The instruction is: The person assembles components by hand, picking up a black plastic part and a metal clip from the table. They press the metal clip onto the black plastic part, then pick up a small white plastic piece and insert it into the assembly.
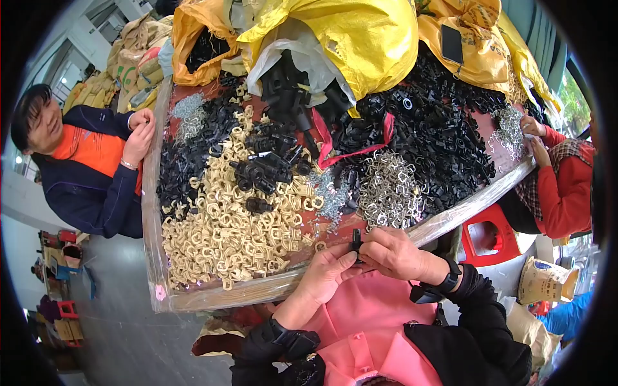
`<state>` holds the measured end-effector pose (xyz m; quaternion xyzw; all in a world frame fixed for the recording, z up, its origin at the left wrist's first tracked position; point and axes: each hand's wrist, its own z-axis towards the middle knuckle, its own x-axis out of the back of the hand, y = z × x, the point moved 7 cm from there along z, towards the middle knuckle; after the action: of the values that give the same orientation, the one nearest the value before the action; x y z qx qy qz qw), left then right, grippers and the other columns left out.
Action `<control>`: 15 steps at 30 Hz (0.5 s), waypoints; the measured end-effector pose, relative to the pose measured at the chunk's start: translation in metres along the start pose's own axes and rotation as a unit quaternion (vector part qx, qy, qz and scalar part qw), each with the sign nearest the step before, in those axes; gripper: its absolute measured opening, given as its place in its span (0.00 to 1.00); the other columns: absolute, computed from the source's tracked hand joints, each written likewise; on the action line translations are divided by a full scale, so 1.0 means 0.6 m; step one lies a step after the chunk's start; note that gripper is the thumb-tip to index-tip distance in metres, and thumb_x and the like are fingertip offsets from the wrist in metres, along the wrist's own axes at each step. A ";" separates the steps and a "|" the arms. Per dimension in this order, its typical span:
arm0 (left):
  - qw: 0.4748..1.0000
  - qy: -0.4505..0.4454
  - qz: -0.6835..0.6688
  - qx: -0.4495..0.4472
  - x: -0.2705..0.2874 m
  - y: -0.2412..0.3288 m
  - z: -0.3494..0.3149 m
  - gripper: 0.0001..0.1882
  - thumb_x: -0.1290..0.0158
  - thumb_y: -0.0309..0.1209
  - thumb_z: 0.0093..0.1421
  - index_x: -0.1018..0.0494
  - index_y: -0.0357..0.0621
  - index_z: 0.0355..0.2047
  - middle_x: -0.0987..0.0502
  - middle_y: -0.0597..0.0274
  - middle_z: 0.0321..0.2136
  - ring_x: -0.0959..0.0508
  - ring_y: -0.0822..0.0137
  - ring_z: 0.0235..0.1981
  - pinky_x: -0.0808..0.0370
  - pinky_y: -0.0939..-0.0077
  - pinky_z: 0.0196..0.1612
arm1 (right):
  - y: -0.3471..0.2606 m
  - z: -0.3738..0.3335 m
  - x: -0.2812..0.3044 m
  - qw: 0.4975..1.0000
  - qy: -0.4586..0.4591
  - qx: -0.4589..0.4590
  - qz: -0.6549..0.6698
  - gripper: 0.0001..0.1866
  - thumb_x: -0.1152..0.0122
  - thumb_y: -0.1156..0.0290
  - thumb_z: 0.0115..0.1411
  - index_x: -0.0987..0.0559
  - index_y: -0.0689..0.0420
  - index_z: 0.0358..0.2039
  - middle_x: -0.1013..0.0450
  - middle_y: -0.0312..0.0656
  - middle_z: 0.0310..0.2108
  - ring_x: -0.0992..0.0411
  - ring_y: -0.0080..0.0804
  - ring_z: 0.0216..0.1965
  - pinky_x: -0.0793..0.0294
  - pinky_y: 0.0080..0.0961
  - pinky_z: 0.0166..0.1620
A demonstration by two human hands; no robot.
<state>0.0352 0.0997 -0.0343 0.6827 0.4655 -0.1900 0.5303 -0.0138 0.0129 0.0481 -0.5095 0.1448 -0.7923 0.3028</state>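
Observation:
Close to the table's front edge, my two hands meet around a small black plastic part (356,238), which stands upright between the fingertips. My left hand (327,273) is closed on its lower end with thumb and fingers. From the other side, my right hand (391,253) pinches the same part; any smaller piece inside the grip is hidden. Just beyond my hands lies a heap of silvery metal clips (389,190). A large pile of beige plastic rings (225,238) spreads to the left, with larger black cylindrical fittings (261,168) lying on it.
The table (283,283) has a raised, film-wrapped rim. Small black parts (444,148), small screws (331,196) and a red strap (354,156) lie farther in. Yellow sacks (367,38) stand behind, with a phone (451,44) on one. People work at left (96,167) and right (560,180).

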 end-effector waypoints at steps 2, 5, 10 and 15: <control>1.000 0.003 -0.001 -0.005 0.005 0.002 -0.002 0.14 0.51 0.28 0.55 0.33 0.39 0.43 0.27 0.62 0.36 0.25 0.71 0.35 0.27 0.82 0.37 | -0.001 0.005 -0.005 1.000 -0.004 -0.009 0.006 0.07 0.43 0.75 0.47 0.32 0.57 0.26 0.39 0.40 0.24 0.35 0.36 0.21 0.35 0.28 0.22; 0.999 0.029 0.013 -0.010 0.020 0.004 -0.009 0.14 0.50 0.30 0.55 0.31 0.40 0.41 0.26 0.62 0.35 0.26 0.74 0.35 0.29 0.84 0.37 | 0.018 0.011 -0.020 0.989 -0.030 -0.100 0.105 0.08 0.43 0.74 0.47 0.32 0.57 0.26 0.38 0.40 0.24 0.35 0.35 0.22 0.34 0.28 0.23; 0.999 0.038 0.024 -0.021 0.048 0.022 -0.041 0.12 0.50 0.27 0.54 0.31 0.37 0.40 0.26 0.57 0.35 0.25 0.67 0.34 0.27 0.81 0.36 | 0.041 0.006 -0.068 0.913 -0.145 -0.252 0.286 0.08 0.43 0.72 0.47 0.32 0.58 0.26 0.36 0.41 0.26 0.33 0.34 0.25 0.33 0.28 0.26; 0.989 0.102 0.002 -0.108 0.098 0.070 -0.085 0.10 0.51 0.25 0.54 0.31 0.36 0.37 0.26 0.52 0.35 0.25 0.63 0.36 0.26 0.78 0.38 | 0.004 0.064 -0.076 0.993 -0.083 0.000 0.080 0.09 0.42 0.72 0.46 0.31 0.58 0.28 0.35 0.39 0.25 0.32 0.32 0.23 0.33 0.26 0.26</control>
<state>0.0874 0.1712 -0.0372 0.6383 0.5335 -0.0671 0.5508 0.0349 0.0430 0.0308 -0.5600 0.1592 -0.7208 0.3763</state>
